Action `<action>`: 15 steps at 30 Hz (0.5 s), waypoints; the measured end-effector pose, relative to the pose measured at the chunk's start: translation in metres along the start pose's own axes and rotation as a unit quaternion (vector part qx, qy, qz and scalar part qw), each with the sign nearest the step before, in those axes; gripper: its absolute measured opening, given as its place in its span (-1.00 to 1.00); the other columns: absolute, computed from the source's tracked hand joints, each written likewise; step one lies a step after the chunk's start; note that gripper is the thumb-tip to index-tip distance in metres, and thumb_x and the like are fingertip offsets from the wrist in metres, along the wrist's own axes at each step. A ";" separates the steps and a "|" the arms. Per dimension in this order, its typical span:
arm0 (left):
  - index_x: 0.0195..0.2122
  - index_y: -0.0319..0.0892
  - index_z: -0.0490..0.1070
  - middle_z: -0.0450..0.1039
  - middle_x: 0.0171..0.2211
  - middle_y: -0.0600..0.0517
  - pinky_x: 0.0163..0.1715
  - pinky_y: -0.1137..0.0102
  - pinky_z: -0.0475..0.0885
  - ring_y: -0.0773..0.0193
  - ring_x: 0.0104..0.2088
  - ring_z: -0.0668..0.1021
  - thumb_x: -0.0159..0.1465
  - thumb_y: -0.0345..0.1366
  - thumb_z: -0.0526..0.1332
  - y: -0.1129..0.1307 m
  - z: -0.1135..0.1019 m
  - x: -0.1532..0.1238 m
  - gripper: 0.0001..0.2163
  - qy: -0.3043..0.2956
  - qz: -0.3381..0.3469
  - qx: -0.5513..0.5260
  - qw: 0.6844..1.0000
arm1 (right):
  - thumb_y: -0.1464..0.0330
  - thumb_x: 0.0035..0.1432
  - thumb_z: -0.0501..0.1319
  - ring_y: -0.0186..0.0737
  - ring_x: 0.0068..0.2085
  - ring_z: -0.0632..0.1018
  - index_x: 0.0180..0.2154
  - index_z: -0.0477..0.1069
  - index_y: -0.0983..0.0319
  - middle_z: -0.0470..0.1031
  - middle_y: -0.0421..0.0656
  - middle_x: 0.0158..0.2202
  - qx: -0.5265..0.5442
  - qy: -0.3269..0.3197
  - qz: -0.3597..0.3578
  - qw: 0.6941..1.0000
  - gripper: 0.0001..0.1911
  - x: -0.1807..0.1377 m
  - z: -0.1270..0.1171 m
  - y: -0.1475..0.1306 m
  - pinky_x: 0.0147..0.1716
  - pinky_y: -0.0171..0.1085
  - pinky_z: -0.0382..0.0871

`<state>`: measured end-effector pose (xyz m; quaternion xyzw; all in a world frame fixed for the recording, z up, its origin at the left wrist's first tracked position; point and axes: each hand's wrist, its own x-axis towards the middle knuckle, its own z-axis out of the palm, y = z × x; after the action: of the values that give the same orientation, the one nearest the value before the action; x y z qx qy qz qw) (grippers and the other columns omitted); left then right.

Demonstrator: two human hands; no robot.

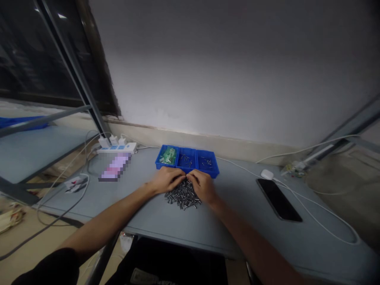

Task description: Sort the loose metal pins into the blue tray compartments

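A loose pile of small steel pins or screws (183, 194) lies on the grey table, right under my hands. My left hand (168, 179) rests at the pile's upper left, and my right hand (202, 186) at its upper right. Their fingertips nearly meet over the pile, so whatever they pinch is hidden. Just behind them stands a blue three-compartment tray (187, 160). Its left compartment holds something green in clear packaging, and the other two hold a few small metal pieces.
The grey table (237, 233) ends at a near edge below my forearms. A white power strip (117, 148) with plugged-in chargers stands at the back left, beside a pixelated flat object (115, 167). To the right lie a black phone (278, 200) and a white cable (320, 211).
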<state>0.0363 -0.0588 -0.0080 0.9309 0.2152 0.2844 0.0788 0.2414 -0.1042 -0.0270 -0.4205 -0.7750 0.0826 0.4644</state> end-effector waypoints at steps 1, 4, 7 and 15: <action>-0.15 -0.18 0.48 0.57 -0.32 0.00 -0.29 0.42 0.41 0.27 -0.32 0.59 0.48 -0.23 0.04 -0.001 0.000 0.000 -0.76 0.003 -0.004 0.001 1.000 | 0.33 0.41 0.11 -0.23 -0.38 0.52 -0.39 0.41 0.17 0.52 -0.18 -0.42 0.003 0.006 -0.002 1.000 -0.73 0.001 -0.001 0.000 -0.32 -0.30 0.29; -0.16 -0.18 0.49 0.57 -0.33 -0.01 -0.26 0.40 0.42 0.26 -0.31 0.59 0.48 -0.21 0.05 -0.005 -0.001 -0.001 -0.75 0.003 -0.012 -0.001 1.000 | 0.35 0.37 0.16 -0.22 -0.36 0.53 -0.35 0.44 0.18 0.55 -0.18 -0.39 0.012 0.014 -0.003 1.000 -0.80 0.002 -0.003 0.001 -0.30 -0.30 0.32; -0.18 -0.19 0.49 0.56 -0.34 0.00 -0.27 0.40 0.42 0.26 -0.33 0.58 0.49 -0.20 0.05 -0.008 -0.001 -0.002 -0.74 0.004 -0.018 -0.005 1.000 | 0.36 0.35 0.19 -0.22 -0.35 0.54 -0.35 0.45 0.18 0.55 -0.19 -0.38 0.014 0.019 -0.002 1.000 -0.82 0.003 -0.003 0.003 -0.30 -0.30 0.34; -0.17 -0.18 0.49 0.54 -0.34 0.01 -0.28 0.40 0.40 0.29 -0.34 0.56 0.49 -0.21 0.04 -0.005 -0.002 0.000 -0.74 0.009 -0.030 -0.016 0.999 | 0.37 0.41 0.14 -0.23 -0.31 0.56 -0.30 0.43 0.17 0.56 -0.17 -0.34 -0.055 0.018 -0.050 0.997 -0.81 0.003 -0.007 0.011 -0.26 -0.30 0.33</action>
<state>0.0334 -0.0538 -0.0075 0.9200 0.2394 0.2938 0.0999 0.2532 -0.0971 -0.0270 -0.4073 -0.7901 0.0094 0.4580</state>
